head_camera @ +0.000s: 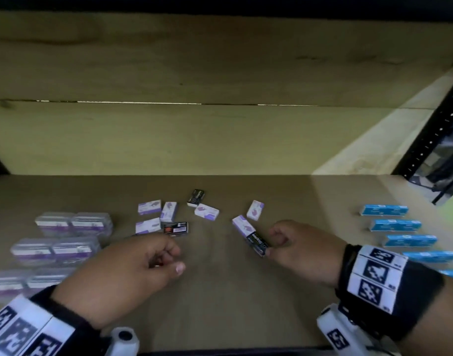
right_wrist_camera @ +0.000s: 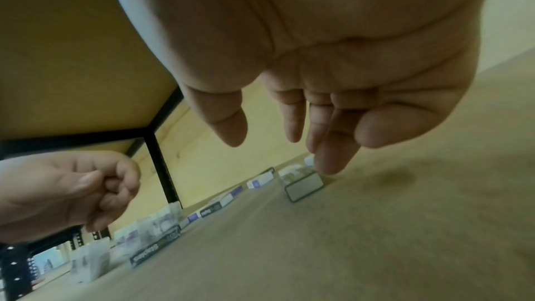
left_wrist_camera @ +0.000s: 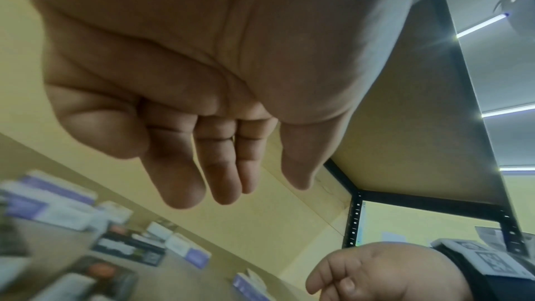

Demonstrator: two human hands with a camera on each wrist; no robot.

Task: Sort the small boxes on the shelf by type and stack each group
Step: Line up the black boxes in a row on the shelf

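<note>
1. Shelf: boxes scattered mid-board.
2. Right hand: fingertips pinching the black box at its near end.
3. Left hand: loosely curled, empty.
4. Box judged light, stiff, smooth; grip the long sides.

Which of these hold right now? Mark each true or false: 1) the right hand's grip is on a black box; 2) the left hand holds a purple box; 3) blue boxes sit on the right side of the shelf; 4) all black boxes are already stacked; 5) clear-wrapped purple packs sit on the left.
1) True: the right hand touches the black box at its fingertips, on the shelf.
2) False: the left hand holds nothing, its fingers loosely curled.
3) True: the blue boxes lie in a row there.
4) False: another black box and a third lie apart among the loose purple boxes.
5) True: the clear-wrapped purple packs sit there.
</note>
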